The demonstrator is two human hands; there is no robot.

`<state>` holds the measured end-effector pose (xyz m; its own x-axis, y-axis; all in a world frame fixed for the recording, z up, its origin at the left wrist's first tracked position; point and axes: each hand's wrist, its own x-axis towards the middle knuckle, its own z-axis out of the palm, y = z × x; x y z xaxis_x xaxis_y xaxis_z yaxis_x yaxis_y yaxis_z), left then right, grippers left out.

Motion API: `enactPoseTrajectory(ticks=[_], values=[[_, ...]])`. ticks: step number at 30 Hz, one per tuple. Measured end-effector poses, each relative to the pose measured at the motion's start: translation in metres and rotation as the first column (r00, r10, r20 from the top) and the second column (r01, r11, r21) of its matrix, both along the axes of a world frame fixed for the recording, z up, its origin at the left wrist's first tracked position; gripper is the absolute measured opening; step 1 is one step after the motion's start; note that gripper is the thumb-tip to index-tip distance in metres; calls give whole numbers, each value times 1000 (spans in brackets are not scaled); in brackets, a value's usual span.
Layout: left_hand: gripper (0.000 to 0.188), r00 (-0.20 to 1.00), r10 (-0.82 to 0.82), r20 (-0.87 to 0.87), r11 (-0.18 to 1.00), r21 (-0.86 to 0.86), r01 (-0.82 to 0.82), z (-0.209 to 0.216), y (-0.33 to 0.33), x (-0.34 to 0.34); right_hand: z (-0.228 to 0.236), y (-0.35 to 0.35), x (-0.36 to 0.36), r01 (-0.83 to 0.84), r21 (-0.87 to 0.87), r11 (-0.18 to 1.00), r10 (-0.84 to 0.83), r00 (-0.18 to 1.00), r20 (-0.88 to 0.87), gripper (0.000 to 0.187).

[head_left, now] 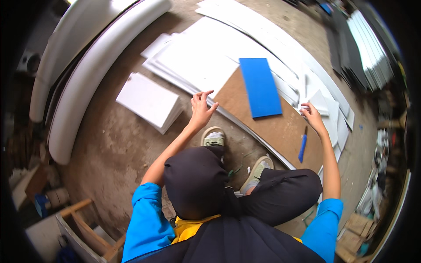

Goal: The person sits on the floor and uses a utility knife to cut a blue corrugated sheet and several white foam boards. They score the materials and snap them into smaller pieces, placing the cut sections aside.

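Note:
My left hand (202,110) hovers over the near edge of a brown board (239,94), fingers apart and empty. My right hand (312,116) is above the board's right side, beside loose white offcuts (319,103); its fingers are bent and spread, with nothing visible between them. Between the hands a flat blue rectangular panel (262,87) lies on the brown board. Below my right hand rests a slim blue-handled cutter (302,148), its dark tip pointing away from me. Large white sheets (197,48) are stacked beyond and left of the blue panel.
A stack of white rectangular pieces (148,100) sits on the floor at left. Big white rolls (94,74) curve along the far left. Dark and white panels (368,48) stand at upper right. A wooden frame (90,228) is at lower left. My shoes (213,136) are close to the board's edge.

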<state>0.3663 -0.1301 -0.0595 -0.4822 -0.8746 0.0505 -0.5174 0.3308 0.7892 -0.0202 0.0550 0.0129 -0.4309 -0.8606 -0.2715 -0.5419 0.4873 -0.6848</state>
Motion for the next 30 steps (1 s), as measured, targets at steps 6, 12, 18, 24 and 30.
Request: enactPoseTrajectory(ticks=[6,12,18,24,30], values=[[44,879,-430,204,897,-17,443,-12,16,-79,-90,181,-28,489,-126,863,-449,857,251,20],[40,666,-667,334,733,140,665,-19,43,-148,-149,217,23,593,-299,748,-594,799,96,14],[41,539,-830,142,544,-7,839,-22,57,-262,-136,190,-23,777,-379,502,-663,628,408,23],[38,538,-836,104,540,-11,841,-64,49,-409,-150,138,-130,993,-17,117,-460,69,885,33],[63,703,-709,-55,622,421,660,-109,76,-482,-174,110,-168,994,79,-79,-583,-111,805,39]])
